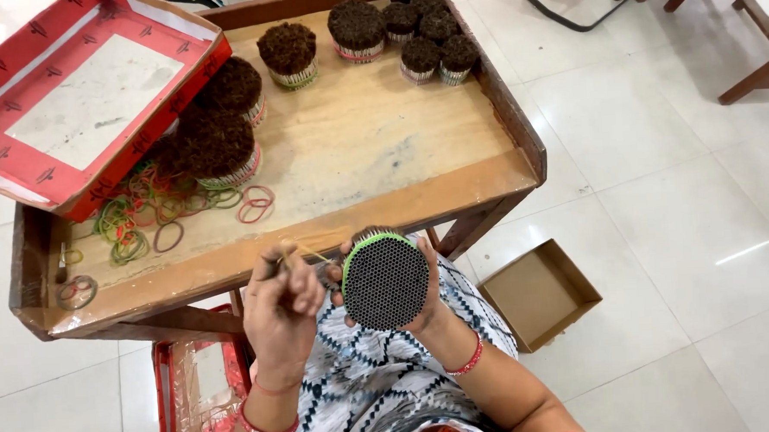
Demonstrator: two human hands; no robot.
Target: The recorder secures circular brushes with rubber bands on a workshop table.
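Wooden tray table [453, 196] across upper frame, bearing brown-tipped stick bundles [217, 145] and loose rubber bands [164, 208]. Red box lid [14, 51] upper left (empty inside); open cardboard box [570, 316] lower right, empty. Centre: round honeycomb-faced bundle [386, 281], light, probably crumbly, best gripped round its rim, clasped in right hand [427, 300]. Left hand [281, 311] pinching thin stick [304, 252].

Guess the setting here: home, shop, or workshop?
Probably a small hand-assembly workshop, perhaps home-based. A low wooden work table with raised edges holds many round banded bundles with dark fuzzy tops and loose coloured rubber bands. The right hand holds a round dark honeycomb-faced bundle.
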